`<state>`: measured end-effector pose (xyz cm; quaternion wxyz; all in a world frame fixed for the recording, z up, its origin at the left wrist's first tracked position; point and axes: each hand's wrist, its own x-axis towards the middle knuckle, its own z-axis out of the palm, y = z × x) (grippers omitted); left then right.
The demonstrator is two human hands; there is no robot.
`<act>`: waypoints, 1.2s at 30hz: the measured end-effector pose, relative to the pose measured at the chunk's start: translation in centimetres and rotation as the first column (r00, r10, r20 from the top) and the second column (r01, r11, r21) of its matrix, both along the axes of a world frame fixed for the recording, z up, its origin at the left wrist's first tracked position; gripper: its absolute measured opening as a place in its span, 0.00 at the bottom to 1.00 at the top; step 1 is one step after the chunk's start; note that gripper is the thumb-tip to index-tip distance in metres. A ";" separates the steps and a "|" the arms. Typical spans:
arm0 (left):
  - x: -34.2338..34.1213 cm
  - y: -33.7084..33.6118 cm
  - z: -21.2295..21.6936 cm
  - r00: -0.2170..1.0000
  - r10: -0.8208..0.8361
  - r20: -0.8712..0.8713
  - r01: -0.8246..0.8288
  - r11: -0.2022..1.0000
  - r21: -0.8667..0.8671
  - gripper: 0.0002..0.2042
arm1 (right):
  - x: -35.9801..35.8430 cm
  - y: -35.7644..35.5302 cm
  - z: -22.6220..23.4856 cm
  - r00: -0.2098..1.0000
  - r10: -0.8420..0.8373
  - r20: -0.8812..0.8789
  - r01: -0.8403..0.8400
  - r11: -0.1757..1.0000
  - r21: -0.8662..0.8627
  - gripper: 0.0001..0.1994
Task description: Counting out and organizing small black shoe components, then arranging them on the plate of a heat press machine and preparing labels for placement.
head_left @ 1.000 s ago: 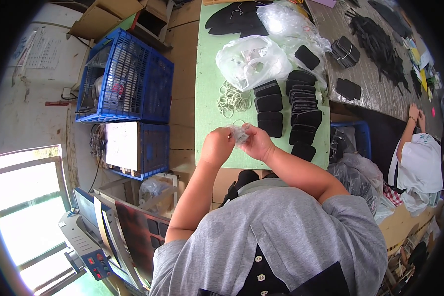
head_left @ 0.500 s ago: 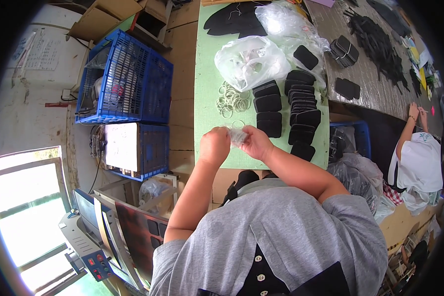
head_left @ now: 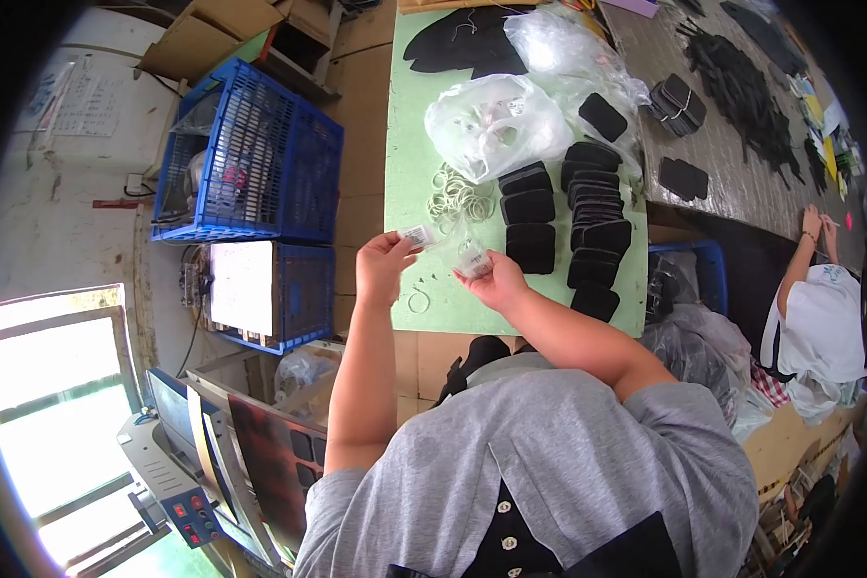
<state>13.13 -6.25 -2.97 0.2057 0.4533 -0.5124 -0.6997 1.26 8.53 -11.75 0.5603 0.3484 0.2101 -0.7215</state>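
Note:
Between the fingertips of my left hand [head_left: 383, 270] is a small white label [head_left: 415, 237] with dark print. My right hand [head_left: 497, 282] grips a small clear plastic bag [head_left: 472, 257] with pale printed pieces inside. Both hands are over the near part of the green tabletop [head_left: 511, 316], a little apart. A single pale ring [head_left: 418, 302] lies near the front edge, with a few tiny dark bits beside it. Beyond my hands is a heap of pale rings [head_left: 459, 202]. Black rounded pads [head_left: 530, 249] lie in overlapping rows right of my right hand.
A white plastic bag [head_left: 496, 125] stands behind the rings, with clear plastic wrap [head_left: 559, 48] and black fabric [head_left: 462, 43] farther back. Blue crates [head_left: 308, 183] are at the left. On the right, a person [head_left: 819, 318] works at a dark table [head_left: 665, 164].
My hands have drawn apart, the left one moving left with the label. The clear bag stays in my right hand. The single ring near the front edge now shows.

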 end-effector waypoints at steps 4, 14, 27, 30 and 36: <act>-1.6 0.0 -3.2 0.939 0.075 -0.335 0.010 0.969 0.245 0.04 | 0.2 -2.0 0.7 0.997 -0.070 0.025 0.069 0.997 0.018 0.20; -3.0 -2.4 -5.3 0.965 0.190 -0.179 -0.163 0.974 0.156 0.05 | -1.1 -2.5 1.9 0.998 0.039 -0.057 -0.036 0.998 0.047 0.26; -1.3 0.5 -1.4 0.938 0.258 -0.231 -0.207 0.953 0.223 0.02 | 0.2 1.1 5.8 0.783 0.276 -0.557 -0.327 0.945 0.008 0.27; -1.7 3.7 -0.2 0.915 0.286 -0.285 -0.175 0.917 0.358 0.01 | 0.1 0.0 7.5 0.698 0.193 -0.690 -0.285 0.958 -0.019 0.20; -2.3 8.1 1.5 0.857 0.384 -0.344 -0.179 0.848 0.500 0.01 | -0.7 -0.5 7.7 0.548 0.133 -0.826 -0.293 0.955 -0.041 0.09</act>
